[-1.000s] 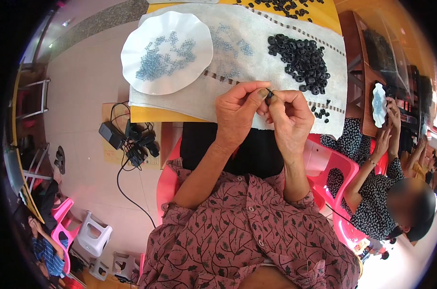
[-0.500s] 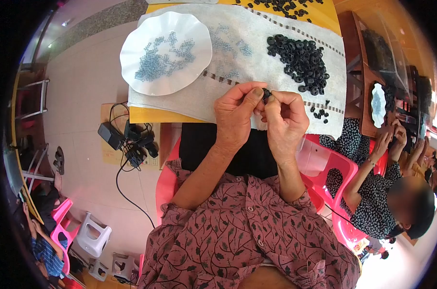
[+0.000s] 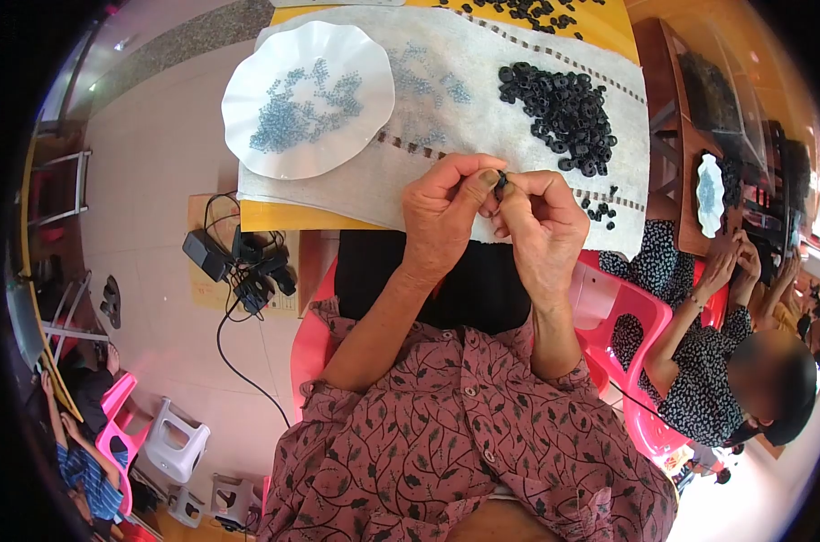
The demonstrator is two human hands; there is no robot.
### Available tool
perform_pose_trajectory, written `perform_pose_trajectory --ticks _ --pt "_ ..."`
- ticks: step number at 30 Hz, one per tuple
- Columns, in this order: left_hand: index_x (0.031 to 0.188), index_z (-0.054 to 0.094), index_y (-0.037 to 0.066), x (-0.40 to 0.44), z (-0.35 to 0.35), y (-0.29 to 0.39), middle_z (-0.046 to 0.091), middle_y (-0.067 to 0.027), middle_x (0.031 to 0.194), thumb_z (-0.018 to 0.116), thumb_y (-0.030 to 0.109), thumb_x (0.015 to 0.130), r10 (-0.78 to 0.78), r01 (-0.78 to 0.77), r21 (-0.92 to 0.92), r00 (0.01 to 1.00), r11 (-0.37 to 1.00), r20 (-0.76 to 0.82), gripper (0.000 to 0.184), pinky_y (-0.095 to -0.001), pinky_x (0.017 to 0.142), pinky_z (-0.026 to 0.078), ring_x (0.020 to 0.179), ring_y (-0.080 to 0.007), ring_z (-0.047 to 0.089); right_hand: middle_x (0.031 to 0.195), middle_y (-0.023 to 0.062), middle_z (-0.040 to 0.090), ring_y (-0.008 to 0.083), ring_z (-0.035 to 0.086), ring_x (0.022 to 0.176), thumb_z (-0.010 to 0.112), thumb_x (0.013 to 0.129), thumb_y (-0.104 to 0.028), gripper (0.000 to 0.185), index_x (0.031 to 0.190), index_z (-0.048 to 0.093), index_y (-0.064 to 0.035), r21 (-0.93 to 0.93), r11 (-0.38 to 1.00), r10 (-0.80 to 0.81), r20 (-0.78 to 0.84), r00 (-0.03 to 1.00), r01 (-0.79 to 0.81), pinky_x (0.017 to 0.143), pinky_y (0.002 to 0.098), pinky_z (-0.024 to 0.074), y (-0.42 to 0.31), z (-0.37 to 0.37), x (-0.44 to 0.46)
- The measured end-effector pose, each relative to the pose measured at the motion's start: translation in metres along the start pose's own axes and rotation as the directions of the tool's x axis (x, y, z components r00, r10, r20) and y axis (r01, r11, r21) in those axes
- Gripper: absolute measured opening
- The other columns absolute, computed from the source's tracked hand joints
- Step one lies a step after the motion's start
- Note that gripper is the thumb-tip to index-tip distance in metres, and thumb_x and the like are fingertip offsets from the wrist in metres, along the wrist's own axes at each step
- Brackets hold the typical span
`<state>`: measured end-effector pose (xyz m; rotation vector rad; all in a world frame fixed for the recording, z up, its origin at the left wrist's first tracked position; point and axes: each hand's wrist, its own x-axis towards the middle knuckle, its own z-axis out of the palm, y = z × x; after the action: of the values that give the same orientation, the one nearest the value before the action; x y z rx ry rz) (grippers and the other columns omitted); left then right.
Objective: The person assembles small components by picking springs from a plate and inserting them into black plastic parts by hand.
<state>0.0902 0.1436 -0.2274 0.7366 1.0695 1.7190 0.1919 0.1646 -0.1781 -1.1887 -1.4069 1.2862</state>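
Observation:
My left hand (image 3: 444, 217) and my right hand (image 3: 543, 217) meet over the near edge of the white cloth (image 3: 464, 117). Both are closed in a pinch on one small black round part (image 3: 502, 180), mostly hidden by the thumbs and fingertips. To the right of my fingers, several loose small black pieces (image 3: 599, 211) lie on the cloth. Farther back is a heap of black ring-like parts (image 3: 559, 113). A white wavy-rimmed plate (image 3: 252, 158) at the left carries tiny translucent bluish pieces (image 3: 306, 108), and more of them (image 3: 423, 86) are scattered on the cloth beside it.
More black parts (image 3: 536, 13) lie at the table's far edge. Black adapters and cables (image 3: 247, 262) rest on a cardboard box (image 3: 206, 294) at the lower left. On the right, another person (image 3: 699, 361) works at a brown table with a small white plate (image 3: 709, 194).
The black part has turned slightly between my fingertips, and my right hand has shifted a little to the right. The plate and heap appear slightly farther left as the view moved.

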Motion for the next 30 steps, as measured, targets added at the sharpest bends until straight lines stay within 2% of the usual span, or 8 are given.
perform_pose_trajectory --ticks 2,9,11,15,20,27,30 --pt "0.097 0.067 0.000 0.000 0.001 0.000 0.061 0.0003 0.073 0.060 0.003 0.090 -0.108 0.107 -0.169 0.994 0.980 0.003 0.010 -0.0193 0.055 0.044 0.062 -0.0037 0.053 0.069 0.0048 0.061 0.0060 0.056 0.059 0.057 0.089 0.002 0.001 0.088 0.056 0.0017 0.055 0.995 0.079 0.004 0.997 -0.079 0.051 0.0188 0.0455 -0.007 0.002 0.001" --pt "0.098 0.066 0.000 0.001 -0.002 0.004 0.061 -0.0001 0.074 0.059 0.002 0.091 -0.068 0.068 -0.057 0.998 0.996 0.004 0.011 -0.0189 0.056 0.045 0.062 -0.0036 0.053 0.075 0.0078 0.064 0.0084 0.059 0.062 0.055 0.091 0.001 0.004 0.091 0.058 0.0036 0.043 0.992 0.116 0.016 0.993 -0.116 0.054 0.0203 0.0491 -0.005 -0.002 0.001" --pt "0.098 0.066 0.000 0.002 -0.003 0.007 0.061 -0.0002 0.074 0.060 0.003 0.090 -0.068 0.069 -0.053 0.998 0.996 0.017 0.011 -0.0189 0.056 0.045 0.063 -0.0037 0.054 0.078 0.0101 0.066 0.0111 0.062 0.064 0.056 0.091 0.001 0.009 0.097 0.060 0.0051 0.096 0.989 0.108 0.079 0.991 -0.115 0.057 0.0226 0.0523 -0.003 -0.007 0.002" --pt "0.098 0.066 -0.001 0.002 -0.003 0.008 0.062 -0.0002 0.075 0.060 0.003 0.090 -0.065 0.066 -0.056 0.998 0.996 0.021 0.011 -0.0192 0.056 0.046 0.063 -0.0038 0.054 0.082 0.0122 0.067 0.0143 0.065 0.066 0.058 0.091 0.000 0.011 0.099 0.061 0.0063 0.136 0.975 0.156 0.143 0.977 -0.175 0.060 0.0256 0.0551 -0.001 -0.021 0.007" --pt "0.098 0.067 -0.001 0.001 -0.005 0.007 0.062 -0.0005 0.073 0.061 0.005 0.090 -0.161 0.176 -0.100 0.977 0.979 0.140 0.011 -0.0190 0.056 0.046 0.062 -0.0038 0.054 0.083 0.0139 0.067 0.0172 0.067 0.063 0.062 0.087 0.001 0.008 0.094 0.064 0.0052 0.242 0.933 0.180 0.333 0.926 -0.268 0.055 0.0271 0.0568 0.011 -0.045 0.018" --pt "0.100 0.068 0.000 -0.001 -0.004 0.007 0.062 -0.0012 0.076 0.062 0.004 0.089 -0.202 0.220 -0.081 0.962 0.972 0.185 0.013 -0.0198 0.056 0.045 0.063 -0.0061 0.054 0.079 0.0127 0.067 0.0166 0.066 0.061 0.066 0.084 0.001 0.006 0.089 0.064 0.0035 0.300 0.924 0.119 0.367 0.923 -0.239 0.052 0.0262 0.0564 0.023 -0.051 0.020" --pt "0.097 0.067 0.001 0.000 -0.004 0.005 0.062 -0.0004 0.072 0.062 0.006 0.089 -0.170 0.182 -0.060 0.971 0.981 0.170 0.011 -0.0187 0.055 0.045 0.060 -0.0041 0.054 0.078 0.0124 0.066 0.0164 0.066 0.059 0.066 0.084 0.000 0.005 0.087 0.063 0.0035 0.310 0.923 0.113 0.347 0.931 -0.227 0.049 0.0258 0.0558 0.022 -0.048 0.019"
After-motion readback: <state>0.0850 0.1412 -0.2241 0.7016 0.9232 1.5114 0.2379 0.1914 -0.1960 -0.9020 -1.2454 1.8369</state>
